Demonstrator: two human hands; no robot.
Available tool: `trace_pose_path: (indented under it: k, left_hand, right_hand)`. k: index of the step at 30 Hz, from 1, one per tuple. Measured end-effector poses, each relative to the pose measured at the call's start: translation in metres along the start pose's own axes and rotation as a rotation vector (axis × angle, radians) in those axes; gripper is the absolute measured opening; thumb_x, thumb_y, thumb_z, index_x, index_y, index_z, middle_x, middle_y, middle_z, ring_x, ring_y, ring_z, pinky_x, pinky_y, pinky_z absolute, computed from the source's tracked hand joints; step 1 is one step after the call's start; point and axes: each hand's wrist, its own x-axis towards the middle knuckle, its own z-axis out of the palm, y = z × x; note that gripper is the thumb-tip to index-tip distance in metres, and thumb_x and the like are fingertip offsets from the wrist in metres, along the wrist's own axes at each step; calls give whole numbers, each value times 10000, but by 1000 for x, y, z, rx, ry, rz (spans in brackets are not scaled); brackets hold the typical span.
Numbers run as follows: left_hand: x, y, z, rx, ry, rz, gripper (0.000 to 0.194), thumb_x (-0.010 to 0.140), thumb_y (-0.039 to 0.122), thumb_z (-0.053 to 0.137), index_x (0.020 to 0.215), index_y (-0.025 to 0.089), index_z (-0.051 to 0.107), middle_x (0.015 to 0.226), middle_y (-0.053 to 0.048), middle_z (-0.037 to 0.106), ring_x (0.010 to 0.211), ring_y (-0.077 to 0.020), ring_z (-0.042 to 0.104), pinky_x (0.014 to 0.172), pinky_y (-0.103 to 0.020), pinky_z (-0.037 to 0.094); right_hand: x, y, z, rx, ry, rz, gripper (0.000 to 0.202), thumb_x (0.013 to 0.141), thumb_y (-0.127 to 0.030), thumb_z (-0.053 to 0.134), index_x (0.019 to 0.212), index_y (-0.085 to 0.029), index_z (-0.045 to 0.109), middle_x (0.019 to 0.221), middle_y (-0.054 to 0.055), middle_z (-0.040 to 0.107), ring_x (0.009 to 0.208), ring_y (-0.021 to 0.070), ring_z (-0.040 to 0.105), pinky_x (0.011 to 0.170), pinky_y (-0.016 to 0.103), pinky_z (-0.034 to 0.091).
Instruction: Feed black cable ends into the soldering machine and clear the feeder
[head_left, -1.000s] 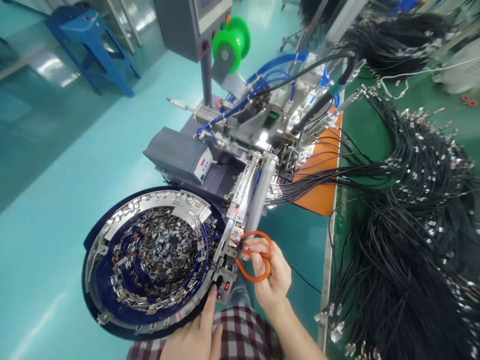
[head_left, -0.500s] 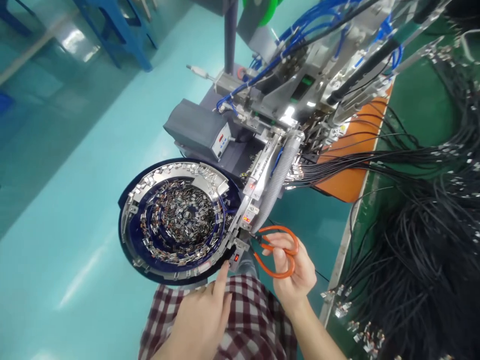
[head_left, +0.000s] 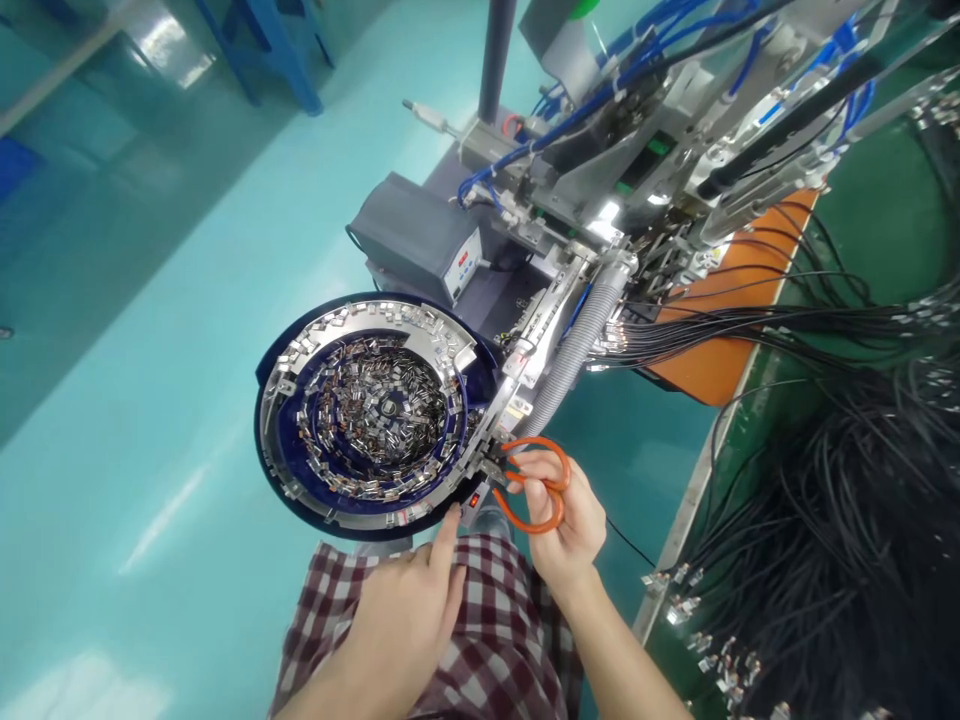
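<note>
I had my right hand (head_left: 568, 520) low and right of the middle of the frame, with its fingers closed around the orange-handled scissors (head_left: 558, 508). The tips had just moved over the near end of the metal rail (head_left: 525, 365); half a second earlier they were a bit off to its right side. I think that put them close enough to reach the little parts there, but I couldn't tell if they touched anything. My left hand (head_left: 409, 605) was at the bottom middle, its pointing finger stretched out and the others partly bent, holding nothing that I could see. That fingertip was just beside the red switch (head_left: 475, 500), and I couldn't tell if it was pressing anything. The big blue bowl (head_left: 289, 440), full of shiny metal bits (head_left: 386, 400), was left of the switch, and a messy pile of black wires (head_left: 847, 560) was at the lower right.
</note>
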Motion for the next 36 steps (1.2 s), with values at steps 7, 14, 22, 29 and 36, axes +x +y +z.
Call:
trace_pose_path:
  k: [7, 14, 22, 29, 36]
  left_hand:
    - [2, 1, -5, -23, -73, -20, 500, 945, 182, 337, 1431, 63, 336, 797, -76, 719, 660, -252, 682, 582, -389, 537]
    - [2, -1, -2, -47, -23, 12, 493, 952, 193, 323, 1429, 68, 341, 748, -53, 699, 605, -242, 666, 552, -381, 530]
    - [-7, 3, -1, -48, -109, 42, 521, 948, 176, 313, 1459, 79, 278, 843, -83, 715, 679, -256, 672, 604, -414, 545]
    - [-47, -2, 2, -58, -217, 160, 462, 930, 151, 304, 1367, 86, 440, 969, -133, 711, 807, -287, 681, 704, -445, 547]
    - [-87, -58, -7, 21, -229, 312, 361, 879, 200, 422, 1195, 127, 581, 906, -112, 720, 739, -273, 684, 643, -371, 532]
  right_hand:
    - [4, 5, 5, -2, 26, -7, 153, 882, -158, 559, 992, -213, 650, 956, 74, 671, 862, 226, 673, 683, 403, 615]
    - [9, 3, 0, 11, 123, -10, 158, 880, -157, 562, 982, -214, 667, 942, 72, 669, 840, 225, 671, 596, 366, 607]
    - [-5, -12, -11, 58, 96, 78, 144, 902, -174, 544, 981, -208, 659, 955, 67, 662, 769, 194, 664, 587, 341, 572]
    - [-37, -40, -32, -13, 51, 136, 96, 904, -231, 554, 925, -200, 643, 1000, 89, 645, 869, 218, 652, 621, 324, 571]
    - [-171, -70, -67, -363, 171, 439, 236, 888, -407, 548, 1032, -243, 641, 1039, 132, 659, 805, 264, 674, 602, 356, 600]
